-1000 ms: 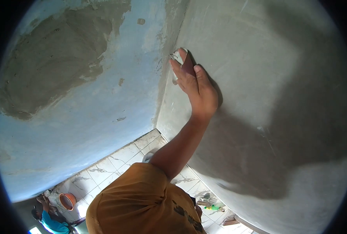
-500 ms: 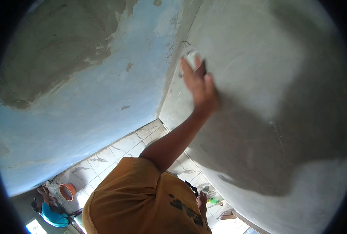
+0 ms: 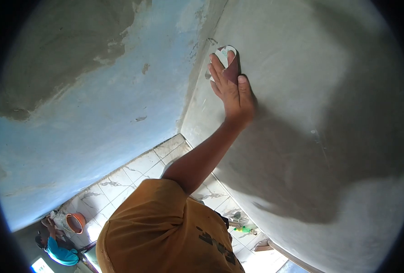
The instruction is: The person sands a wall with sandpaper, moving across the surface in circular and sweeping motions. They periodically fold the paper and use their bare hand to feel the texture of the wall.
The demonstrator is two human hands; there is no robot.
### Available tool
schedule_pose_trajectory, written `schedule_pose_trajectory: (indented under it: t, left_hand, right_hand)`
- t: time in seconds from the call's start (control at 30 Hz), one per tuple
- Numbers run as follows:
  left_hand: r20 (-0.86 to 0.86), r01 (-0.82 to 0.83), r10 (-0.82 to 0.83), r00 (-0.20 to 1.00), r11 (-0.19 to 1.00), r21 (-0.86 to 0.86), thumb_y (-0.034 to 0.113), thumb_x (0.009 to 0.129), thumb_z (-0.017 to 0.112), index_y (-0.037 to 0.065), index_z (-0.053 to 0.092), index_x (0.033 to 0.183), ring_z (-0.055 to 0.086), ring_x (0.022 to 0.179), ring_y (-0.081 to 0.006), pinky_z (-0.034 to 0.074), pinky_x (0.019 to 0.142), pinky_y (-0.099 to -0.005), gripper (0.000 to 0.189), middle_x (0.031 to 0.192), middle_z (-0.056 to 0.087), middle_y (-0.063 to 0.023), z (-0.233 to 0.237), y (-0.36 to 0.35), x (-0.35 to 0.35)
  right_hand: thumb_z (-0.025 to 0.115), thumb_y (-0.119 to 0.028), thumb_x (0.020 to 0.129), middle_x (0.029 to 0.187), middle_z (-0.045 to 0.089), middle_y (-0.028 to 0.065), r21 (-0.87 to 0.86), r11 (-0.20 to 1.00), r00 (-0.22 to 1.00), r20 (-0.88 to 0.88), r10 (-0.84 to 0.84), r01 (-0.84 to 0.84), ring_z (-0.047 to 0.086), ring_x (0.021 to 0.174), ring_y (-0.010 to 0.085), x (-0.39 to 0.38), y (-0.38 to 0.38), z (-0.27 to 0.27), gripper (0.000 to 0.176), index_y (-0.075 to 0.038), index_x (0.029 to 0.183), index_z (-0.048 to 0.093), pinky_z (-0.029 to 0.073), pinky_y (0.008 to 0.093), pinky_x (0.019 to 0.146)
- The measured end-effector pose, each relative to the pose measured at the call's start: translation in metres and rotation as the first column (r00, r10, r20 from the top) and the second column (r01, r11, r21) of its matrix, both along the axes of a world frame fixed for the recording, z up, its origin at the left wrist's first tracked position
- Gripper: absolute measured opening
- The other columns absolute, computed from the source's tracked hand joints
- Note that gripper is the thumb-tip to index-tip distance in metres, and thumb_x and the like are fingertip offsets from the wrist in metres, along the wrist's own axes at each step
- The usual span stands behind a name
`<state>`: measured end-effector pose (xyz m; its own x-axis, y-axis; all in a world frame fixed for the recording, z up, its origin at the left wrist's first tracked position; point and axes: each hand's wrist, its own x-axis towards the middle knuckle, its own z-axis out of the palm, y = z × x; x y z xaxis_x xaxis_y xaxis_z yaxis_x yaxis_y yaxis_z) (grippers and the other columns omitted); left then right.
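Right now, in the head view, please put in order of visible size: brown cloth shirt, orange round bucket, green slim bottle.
1. Brown cloth shirt
2. Orange round bucket
3. Green slim bottle

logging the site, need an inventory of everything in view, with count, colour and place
curled sheet: 1, maroon and white, at grey wall
grey wall: 1, grey, right
blue wall: 1, blue, grey-patched, left
tiled floor: 1, white, grey-veined, below
bucket: 1, orange, lower left
small item: 1, green, floor, type unclear
co-worker: 1, turquoise top, beyond bucket
shirt: 1, mustard, bottom centre
left hand: 1, brown, on sheet
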<state>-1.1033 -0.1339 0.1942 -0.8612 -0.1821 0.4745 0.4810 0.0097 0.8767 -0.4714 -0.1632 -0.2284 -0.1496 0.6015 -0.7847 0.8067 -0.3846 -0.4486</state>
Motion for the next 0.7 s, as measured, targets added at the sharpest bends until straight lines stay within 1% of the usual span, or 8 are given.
schedule_pose_trajectory:
  t: [0.13, 0.2, 0.33, 0.37, 0.4, 0.47, 0.53, 0.7]
  left_hand:
    - [-0.012, 0.030, -0.028, 1.000, 0.992, 0.123, 0.039, 0.106, 0.030, -0.004, 0.027, 0.153, 0.012, 0.151, -0.0392, 0.008, 0.121, -0.0460, 0.064, 0.162, 0.017, -0.0243, -0.123, -0.004, -0.023]
    - [0.197, 0.035, -0.059, 0.979, 0.992, 0.124, 0.034, 0.106, 0.031, 0.001, 0.020, 0.156, 0.015, 0.150, -0.0356, 0.010, 0.122, -0.0408, 0.061, 0.162, 0.018, -0.0209, -0.203, 0.000, -0.014]
    - [0.600, 0.010, -0.450, 0.662, 0.805, 0.593, 0.028, 0.107, 0.030, 0.007, 0.014, 0.159, 0.018, 0.150, -0.0289, 0.014, 0.121, -0.0359, 0.058, 0.164, 0.017, -0.0150, -0.241, 0.006, 0.003]
    - [0.503, 0.043, -0.408, 0.762, 0.807, 0.588, 0.026, 0.107, 0.032, 0.006, 0.014, 0.158, 0.020, 0.149, -0.0300, 0.016, 0.120, -0.0367, 0.058, 0.163, 0.018, -0.0150, -0.252, 0.017, -0.012]
    - [0.388, 0.020, -0.215, 0.896, 0.893, 0.449, 0.021, 0.106, 0.032, 0.004, 0.014, 0.158, 0.023, 0.148, -0.0307, 0.016, 0.120, -0.0370, 0.057, 0.163, 0.019, -0.0158, -0.170, 0.007, -0.004]
    - [0.094, -0.020, -0.005, 0.996, 0.965, 0.263, 0.027, 0.103, 0.038, 0.000, 0.021, 0.155, 0.018, 0.149, -0.0380, 0.011, 0.121, -0.0423, 0.061, 0.162, 0.017, -0.0224, -0.127, 0.011, -0.030]
    - [0.066, -0.026, 0.017, 0.998, 0.990, 0.140, 0.033, 0.102, 0.037, 0.000, 0.026, 0.154, 0.008, 0.149, -0.0480, 0.001, 0.119, -0.0557, 0.062, 0.162, 0.012, -0.0270, -0.043, 0.005, -0.018]
    - [-0.032, 0.155, -0.159, 0.987, 0.983, -0.102, 0.023, 0.097, 0.040, 0.005, 0.033, 0.154, -0.006, 0.148, -0.0532, -0.004, 0.115, -0.0645, 0.060, 0.160, 0.000, -0.0356, -0.075, 0.002, 0.026]
  right_hand:
    - [0.050, -0.039, 0.102, 0.116, 0.066, 0.0139, -0.028, 0.998, 0.998, -0.001, -0.062, 0.062, 0.067, 0.098, 0.0330, -0.012, -0.001, 0.017, 0.042, -0.019, 0.139, 0.048, 0.049, 0.0507, 0.082]
    - [0.050, -0.039, 0.102, 0.116, 0.066, 0.0138, -0.036, 0.996, 0.997, -0.005, -0.078, 0.078, 0.067, 0.097, 0.0326, -0.017, -0.001, 0.021, 0.042, -0.019, 0.139, 0.048, 0.049, 0.0505, 0.081]
    - [0.050, -0.039, 0.102, 0.115, 0.067, 0.0137, -0.042, 0.997, 0.998, -0.009, -0.067, 0.066, 0.067, 0.096, 0.0318, -0.016, -0.001, 0.026, 0.042, -0.018, 0.138, 0.049, 0.049, 0.0501, 0.081]
    - [0.050, -0.039, 0.102, 0.115, 0.067, 0.0136, -0.042, 0.997, 0.998, -0.007, -0.059, 0.058, 0.067, 0.096, 0.0316, -0.017, -0.001, 0.027, 0.042, -0.018, 0.138, 0.049, 0.049, 0.0500, 0.080]
    - [0.050, -0.039, 0.102, 0.114, 0.067, 0.0136, -0.041, 0.998, 0.999, -0.007, -0.050, 0.049, 0.067, 0.095, 0.0314, -0.015, -0.002, 0.028, 0.042, -0.018, 0.138, 0.049, 0.049, 0.0499, 0.080]
    - [0.050, -0.039, 0.102, 0.114, 0.067, 0.0135, -0.042, 0.999, 1.000, -0.006, -0.021, 0.021, 0.067, 0.095, 0.0310, -0.015, -0.002, 0.028, 0.042, -0.018, 0.138, 0.049, 0.049, 0.0497, 0.080]
    - [0.050, -0.039, 0.102, 0.113, 0.067, 0.0134, -0.034, 0.999, 1.000, 0.000, 0.016, -0.016, 0.067, 0.094, 0.0306, -0.010, -0.004, 0.032, 0.042, -0.018, 0.138, 0.049, 0.049, 0.0495, 0.079]
    - [0.050, -0.039, 0.102, 0.112, 0.068, 0.0131, -0.003, 0.999, 0.999, -0.004, 0.054, -0.054, 0.067, 0.092, 0.0296, -0.018, 0.000, 0.046, 0.041, -0.017, 0.137, 0.049, 0.049, 0.0490, 0.078]
